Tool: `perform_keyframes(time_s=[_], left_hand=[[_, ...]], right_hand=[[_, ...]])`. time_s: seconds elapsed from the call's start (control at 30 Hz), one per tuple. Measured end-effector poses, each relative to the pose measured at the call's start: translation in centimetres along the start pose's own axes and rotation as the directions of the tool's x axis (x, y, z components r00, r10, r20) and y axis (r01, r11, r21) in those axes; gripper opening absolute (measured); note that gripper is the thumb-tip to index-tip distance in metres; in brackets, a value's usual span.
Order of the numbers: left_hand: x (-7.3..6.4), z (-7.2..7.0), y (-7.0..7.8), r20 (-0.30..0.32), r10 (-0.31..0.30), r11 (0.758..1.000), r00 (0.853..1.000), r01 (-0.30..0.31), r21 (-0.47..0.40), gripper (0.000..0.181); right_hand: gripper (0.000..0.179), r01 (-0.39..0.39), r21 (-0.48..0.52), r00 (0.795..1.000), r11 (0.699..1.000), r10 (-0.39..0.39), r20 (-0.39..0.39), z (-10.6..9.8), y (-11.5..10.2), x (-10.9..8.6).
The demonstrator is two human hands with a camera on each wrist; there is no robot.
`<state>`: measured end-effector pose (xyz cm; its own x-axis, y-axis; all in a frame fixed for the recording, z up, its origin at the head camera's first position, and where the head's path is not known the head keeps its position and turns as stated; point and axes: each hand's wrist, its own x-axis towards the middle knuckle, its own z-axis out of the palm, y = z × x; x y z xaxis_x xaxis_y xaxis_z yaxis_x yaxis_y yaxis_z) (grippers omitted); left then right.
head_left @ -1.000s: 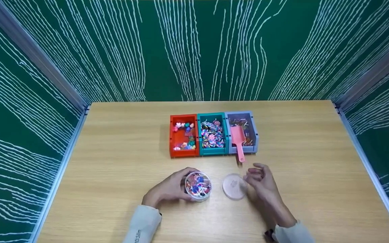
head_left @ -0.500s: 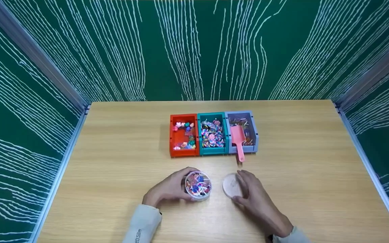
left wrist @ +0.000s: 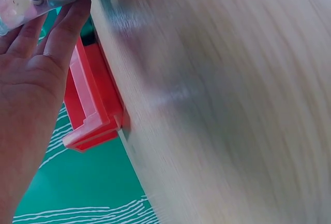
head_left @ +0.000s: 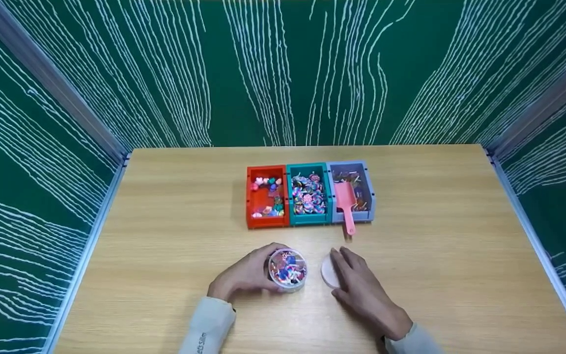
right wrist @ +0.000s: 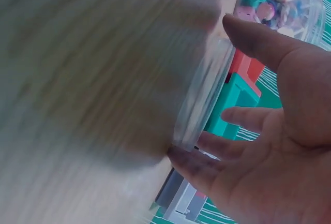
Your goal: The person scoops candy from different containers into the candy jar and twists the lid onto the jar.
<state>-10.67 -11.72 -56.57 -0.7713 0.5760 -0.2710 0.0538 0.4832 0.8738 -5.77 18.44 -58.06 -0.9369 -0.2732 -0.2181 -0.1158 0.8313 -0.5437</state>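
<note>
My left hand [head_left: 252,270] grips the side of a clear round jar [head_left: 288,289], which is filled with small colourful charms [head_left: 289,268]. In the left wrist view, the fingers [left wrist: 64,35] curve along the jar's wall. To the right of the jar, a pale clear lid [head_left: 329,273] lies flat at the table surface. My right hand [head_left: 364,290] comes down over it, thumb on the near side and fingertips on the far side, holding it by the rim. The right wrist view shows the lid [right wrist: 201,100] edge-on between thumb and fingers. The hand hides the lid's right part.
Behind the hands, three joined bins stand in a row: red [head_left: 267,223] with charms, teal [head_left: 307,220] with swirl lollipop pieces, and lilac [head_left: 370,201] with small pieces. A pink scoop [head_left: 347,201] rests in the lilac bin, handle over the front. Green walls [head_left: 283,73] enclose the wooden table [head_left: 175,211].
My right hand has come in from the right, closed over the lid and slid a little left across it. My left hand keeps the jar in the same place.
</note>
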Motion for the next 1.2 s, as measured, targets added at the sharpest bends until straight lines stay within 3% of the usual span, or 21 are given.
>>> perform_keyframes(time_s=[0.17,0.27,0.5,0.63,0.97,1.2], left_hand=[[0.2,0.3,0.1,-0.004,0.018,1.0,1.0,-0.018,0.009,0.082],[0.4,0.7,0.3,-0.001,0.03,0.999,1.0,-0.03,0.025,0.083],[0.8,1.3,0.8,0.028,-0.014,1.0,1.0,0.013,0.015,0.085],[1.1,1.6,1.0,0.037,0.0,1.0,0.999,0.0,0.017,0.085],[1.8,2.6,1.4,0.061,-0.005,1.0,0.998,0.004,0.021,0.082],[2.3,3.3,1.7,0.067,0.052,0.997,0.996,-0.055,0.052,0.082]], right_hand=[[0.09,0.037,-0.04,0.997,0.999,-0.04,-0.07,0.0,0.1,-0.2],[0.091,0.018,-0.032,0.997,0.999,-0.021,-0.078,-0.4,0.0,-0.3],[0.093,-0.026,0.043,0.994,0.999,0.031,-0.105,-2.2,-0.3,-1.0],[0.094,-0.043,0.081,0.993,0.996,0.051,-0.103,-3.2,-0.9,-1.6],[0.094,0.024,0.104,0.987,0.994,-0.007,-0.158,-4.5,-2.9,-2.8],[0.092,0.118,0.107,0.977,0.987,-0.097,-0.189,-4.5,-3.7,-3.3]])
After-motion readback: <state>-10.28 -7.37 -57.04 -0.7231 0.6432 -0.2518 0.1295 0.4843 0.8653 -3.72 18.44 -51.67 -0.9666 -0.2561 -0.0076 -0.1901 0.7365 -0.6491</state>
